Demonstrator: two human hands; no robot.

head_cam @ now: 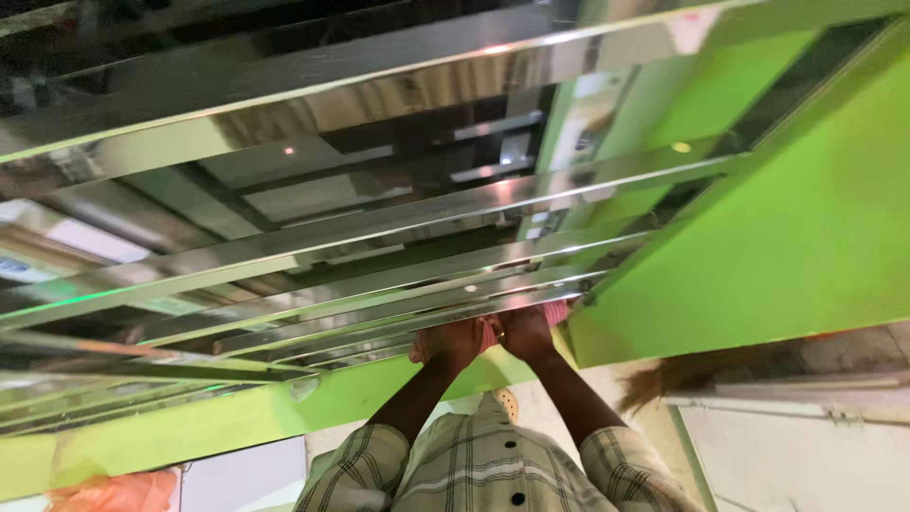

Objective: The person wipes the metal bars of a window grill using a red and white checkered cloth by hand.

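Your plaid, button-front shirt [493,469] in cream and grey fills the bottom edge, nearest the lens, with both forearms rising out of its sleeves. Those forearms converge, so your left hand [453,343] and your right hand [524,330] sit close together, touching or nearly so. Between them is a pink cloth [493,332], bunched and pressed against the underside of a shiny stainless-steel rail [398,318]. Both hands are closed around that cloth; how tightly each one clamps it cannot be told, because the fingers are hidden behind the fabric and the steel.

That rail is one of several polished steel bars [379,223] running in a near-parallel stack from lower left to upper right, each mirroring green and grey. To your right, a bright green painted wall panel [787,237] meets the bar ends. A green ledge [218,422] runs below the bars at left. An orange-pink cloth bundle [114,493] lies at the bottom left corner, well apart from your hands.
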